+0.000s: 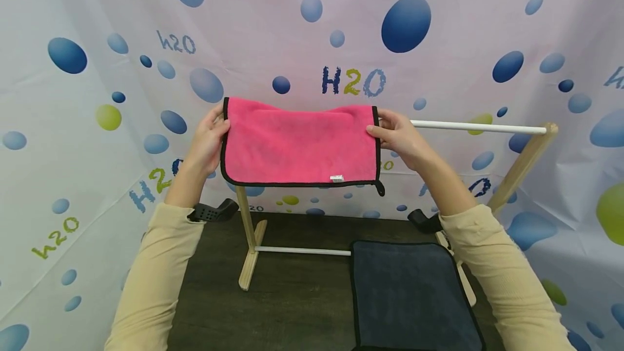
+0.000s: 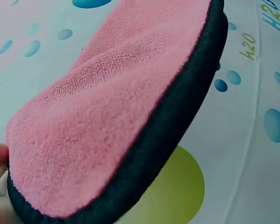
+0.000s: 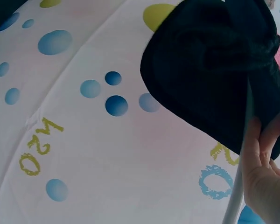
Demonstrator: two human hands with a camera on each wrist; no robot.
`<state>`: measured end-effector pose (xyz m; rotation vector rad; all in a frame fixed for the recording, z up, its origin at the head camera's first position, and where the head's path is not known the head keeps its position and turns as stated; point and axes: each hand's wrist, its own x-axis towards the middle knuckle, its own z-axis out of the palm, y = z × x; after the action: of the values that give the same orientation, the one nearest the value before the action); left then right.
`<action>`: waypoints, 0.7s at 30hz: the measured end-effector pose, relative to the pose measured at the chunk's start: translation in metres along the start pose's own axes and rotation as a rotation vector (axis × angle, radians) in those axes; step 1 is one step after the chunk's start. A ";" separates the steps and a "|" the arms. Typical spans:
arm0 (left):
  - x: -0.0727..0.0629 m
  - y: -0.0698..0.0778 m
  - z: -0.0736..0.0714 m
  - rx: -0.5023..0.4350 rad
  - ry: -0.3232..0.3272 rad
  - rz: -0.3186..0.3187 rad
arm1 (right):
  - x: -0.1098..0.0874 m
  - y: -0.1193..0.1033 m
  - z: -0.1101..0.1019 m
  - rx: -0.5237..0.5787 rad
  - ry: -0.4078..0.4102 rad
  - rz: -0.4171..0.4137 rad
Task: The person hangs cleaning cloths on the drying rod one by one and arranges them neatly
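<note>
Past dark cloth (image 1: 414, 297), left and right fingers (image 1: 222, 127) (image 1: 380, 132) pinch pink cloth (image 1: 299, 145) partly hiding rail (image 1: 478, 126)

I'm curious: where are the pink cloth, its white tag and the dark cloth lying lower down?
Pink cloth (image 1: 299, 145): head view, middle of its pink face.
White tag (image 1: 337, 179): head view, its middle.
Dark cloth (image 1: 414, 294): head view, middle of its upper face.

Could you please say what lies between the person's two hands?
A black-edged pink plush cloth spans from the left hand to the right hand, in the head view.
</note>
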<state>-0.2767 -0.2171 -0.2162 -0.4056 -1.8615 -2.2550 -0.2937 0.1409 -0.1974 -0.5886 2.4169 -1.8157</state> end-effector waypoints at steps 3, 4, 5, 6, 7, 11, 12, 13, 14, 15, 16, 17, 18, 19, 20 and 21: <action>-0.004 -0.003 -0.001 0.016 0.013 0.016 | -0.004 0.008 0.001 -0.006 0.022 -0.021; -0.006 -0.004 -0.001 0.023 0.020 0.019 | -0.006 0.010 0.001 -0.014 0.031 -0.031; -0.007 -0.005 -0.001 0.025 0.020 0.023 | -0.007 0.013 0.002 -0.019 0.040 -0.043; -0.009 -0.007 -0.001 0.033 0.022 0.026 | -0.009 0.015 0.003 -0.026 0.046 -0.056; -0.010 -0.008 -0.002 0.041 0.021 0.026 | -0.010 0.018 0.003 -0.035 0.054 -0.068; -0.014 -0.015 -0.004 0.060 0.036 0.031 | -0.015 0.025 0.006 -0.030 0.096 -0.129; -0.015 -0.017 -0.005 0.062 0.044 0.032 | -0.016 0.027 0.007 -0.028 0.105 -0.142; -0.016 -0.019 -0.006 0.057 0.051 0.032 | -0.017 0.029 0.007 -0.024 0.113 -0.157; -0.017 -0.021 -0.007 0.047 0.057 0.035 | -0.018 0.031 0.008 -0.022 0.122 -0.169; -0.017 -0.023 -0.008 0.037 0.063 0.037 | -0.018 0.034 0.008 -0.022 0.130 -0.180; -0.018 -0.026 -0.008 0.030 0.067 0.039 | -0.019 0.036 0.008 -0.022 0.135 -0.188; -0.019 -0.028 -0.009 0.023 0.072 0.039 | -0.019 0.039 0.008 -0.022 0.141 -0.194; -0.020 -0.031 -0.010 0.023 0.078 0.040 | -0.020 0.041 0.009 -0.027 0.147 -0.198; -0.021 -0.034 -0.011 0.020 0.084 0.038 | -0.021 0.043 0.009 -0.031 0.152 -0.198; -0.022 -0.037 -0.012 0.026 0.087 0.035 | -0.021 0.045 0.010 -0.032 0.153 -0.196; -0.023 -0.040 -0.013 0.037 0.090 0.030 | -0.021 0.047 0.011 -0.031 0.151 -0.191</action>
<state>-0.2685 -0.2223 -0.2635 -0.3179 -1.8366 -2.1787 -0.2832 0.1491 -0.2487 -0.7331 2.5693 -1.9653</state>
